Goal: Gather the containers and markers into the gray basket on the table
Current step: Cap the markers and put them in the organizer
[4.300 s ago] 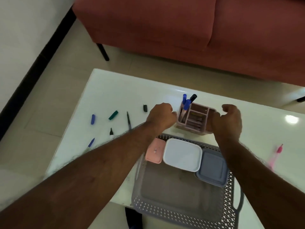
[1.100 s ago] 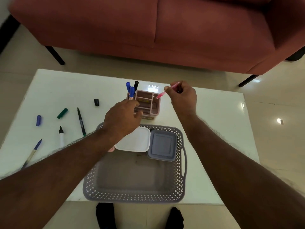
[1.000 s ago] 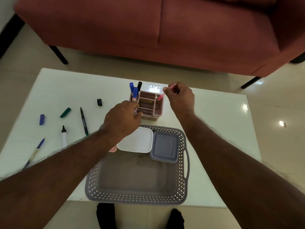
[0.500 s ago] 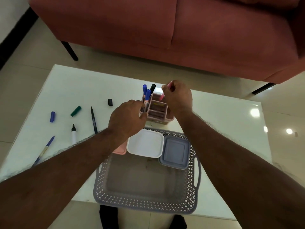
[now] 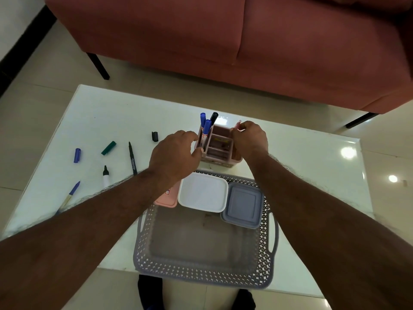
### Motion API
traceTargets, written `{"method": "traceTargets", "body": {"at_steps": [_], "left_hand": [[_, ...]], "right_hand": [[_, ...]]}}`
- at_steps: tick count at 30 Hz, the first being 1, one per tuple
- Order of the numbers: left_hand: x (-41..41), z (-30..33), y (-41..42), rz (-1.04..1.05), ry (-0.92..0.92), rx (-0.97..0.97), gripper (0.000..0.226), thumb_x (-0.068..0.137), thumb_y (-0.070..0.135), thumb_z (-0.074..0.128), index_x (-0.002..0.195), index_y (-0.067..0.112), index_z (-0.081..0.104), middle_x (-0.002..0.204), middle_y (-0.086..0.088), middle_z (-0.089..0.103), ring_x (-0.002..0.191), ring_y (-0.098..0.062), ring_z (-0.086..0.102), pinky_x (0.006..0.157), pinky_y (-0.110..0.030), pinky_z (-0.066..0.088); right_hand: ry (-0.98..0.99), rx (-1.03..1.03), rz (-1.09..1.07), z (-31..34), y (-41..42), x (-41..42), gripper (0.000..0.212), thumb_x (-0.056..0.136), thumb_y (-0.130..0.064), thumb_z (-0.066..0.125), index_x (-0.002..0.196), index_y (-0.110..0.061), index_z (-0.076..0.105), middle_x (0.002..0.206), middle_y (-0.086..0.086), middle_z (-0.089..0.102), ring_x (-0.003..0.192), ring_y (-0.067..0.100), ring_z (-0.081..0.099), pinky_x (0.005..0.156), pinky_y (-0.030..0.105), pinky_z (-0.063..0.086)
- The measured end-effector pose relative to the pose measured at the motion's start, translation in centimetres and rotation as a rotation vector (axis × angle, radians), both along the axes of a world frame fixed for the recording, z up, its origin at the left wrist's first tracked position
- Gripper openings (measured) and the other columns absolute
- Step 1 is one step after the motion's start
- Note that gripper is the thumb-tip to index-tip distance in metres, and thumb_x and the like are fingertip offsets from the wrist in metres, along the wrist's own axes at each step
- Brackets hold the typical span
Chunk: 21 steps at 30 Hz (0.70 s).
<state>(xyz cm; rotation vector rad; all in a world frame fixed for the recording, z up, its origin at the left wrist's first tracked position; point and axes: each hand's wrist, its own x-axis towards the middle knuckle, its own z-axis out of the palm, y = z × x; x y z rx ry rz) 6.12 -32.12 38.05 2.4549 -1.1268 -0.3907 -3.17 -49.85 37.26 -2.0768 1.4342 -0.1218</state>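
Right hand [image 5: 250, 139] pinched a pink marker [image 5: 238, 125] at the far-right corner of the pink organizer [image 5: 218, 146], which stood on the white table [image 5: 301, 157] just beyond the gray basket [image 5: 201, 268]. Only the marker's upper end showed past the fingers; its long axis ran near upright, tip apparently down into the compartment directly beneath the grip. Left hand [image 5: 176, 153] curled against the organizer's left wall, apparently steadying it; whether it clasped the wall could not be told. Judged: release needs only a short straight drop.
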Motion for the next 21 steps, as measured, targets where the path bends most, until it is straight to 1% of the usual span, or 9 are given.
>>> {"method": "traceTargets", "body": {"at_steps": [3,4,6,8,11,14,17,19,21], "left_hand": [[0.0,0.1,0.4,-0.006,-0.004,-0.010,0.043,0.093,0.040,0.057,0.131,0.019,0.056,0.129,-0.001,0.062,0.115,-0.021,0.059,0.089,-0.035,0.049],[0.1,0.1,0.6,-0.004,-0.003,-0.014,0.043,0.093,0.039,0.057,0.131,0.019,0.056,0.129,-0.001,0.062,0.115,-0.021,0.059,0.090,-0.035,0.050],[0.2,0.1,1.1,0.005,-0.002,-0.017,0.043,0.093,0.039,0.057,0.131,0.019,0.056,0.129,-0.001,0.063,0.114,-0.021,0.059,0.089,-0.036,0.050],[0.4,0.3,1.7,0.015,-0.006,-0.010,0.043,0.093,0.040,0.056,0.131,0.019,0.056,0.129,-0.001,0.062,0.113,-0.021,0.059,0.088,-0.036,0.049],[1.3,0.6,2.9,0.044,-0.016,-0.003,0.042,0.093,0.041,0.055,0.130,0.019,0.056,0.126,-0.001,0.063,0.110,-0.022,0.060,0.086,-0.035,0.049],[2.9,0.5,5.0,0.100,-0.021,0.020,0.042,0.093,0.043,0.056,0.128,0.020,0.057,0.122,-0.001,0.064,0.107,-0.023,0.061,0.085,-0.035,0.050],[4.7,0.0,7.5,0.179,-0.014,0.050,0.042,0.093,0.042,0.057,0.127,0.018,0.058,0.122,-0.002,0.065,0.108,-0.024,0.062,0.083,-0.033,0.049],[5.9,-0.4,9.3,0.241,0.002,0.098,0.043,0.093,0.043,0.057,0.127,0.018,0.057,0.121,-0.003,0.066,0.108,-0.024,0.063,0.085,-0.035,0.051],[6.9,-0.9,10.7,0.286,0.026,0.155,0.042,0.093,0.043,0.056,0.127,0.018,0.057,0.119,-0.005,0.067,0.107,-0.025,0.063,0.085,-0.036,0.052]], "right_hand": [[-0.007,0.048,-0.040,0.5,0.3,-0.5,0.036,0.098,-0.035,0.054,0.128,-0.015,0.059,0.113,0.000,0.066,0.071,0.008,0.050,0.051,0.015,0.029],[-0.021,0.053,-0.063,0.6,0.5,-0.7,0.039,0.096,-0.032,0.058,0.131,-0.015,0.056,0.117,0.001,0.065,0.073,0.008,0.051,0.052,0.015,0.030],[-0.063,0.007,-0.116,0.9,1.1,-1.0,0.041,0.095,-0.034,0.059,0.131,-0.016,0.055,0.124,0.000,0.065,0.087,0.013,0.057,0.064,0.018,0.037],[-0.104,-0.083,-0.125,1.1,2.2,-1.1,0.035,0.096,-0.037,0.054,0.125,-0.018,0.059,0.118,-0.002,0.068,0.092,0.014,0.060,0.071,0.021,0.039],[-0.138,-0.159,-0.014,1.2,4.4,-0.7,0.020,0.097,-0.030,0.048,0.106,-0.020,0.063,0.093,-0.005,0.066,0.080,0.013,0.061,0.058,0.021,0.038],[-0.145,-0.182,0.125,1.2,7.0,0.4,0.021,0.097,-0.026,0.047,0.099,-0.018,0.066,0.084,-0.003,0.065,0.072,0.012,0.057,0.053,0.015,0.033],[-0.163,-0.133,0.253,1.1,9.6,1.9,0.018,0.096,-0.029,0.052,0.100,-0.017,0.066,0.084,-0.003,0.064,0.072,0.013,0.056,0.058,0.020,0.035],[-0.161,-0.081,0.353,1.0,11.4,2.9,0.017,0.096,-0.031,0.055,0.103,-0.019,0.065,0.084,-0.003,0.066,0.074,0.015,0.060,0.060,0.024,0.043],[-0.138,-0.041,0.440,0.6,12.6,4.0,0.019,0.096,-0.033,0.056,0.108,-0.020,0.064,0.091,-0.001,0.071,0.082,0.019,0.066,0.069,0.030,0.053]]}}
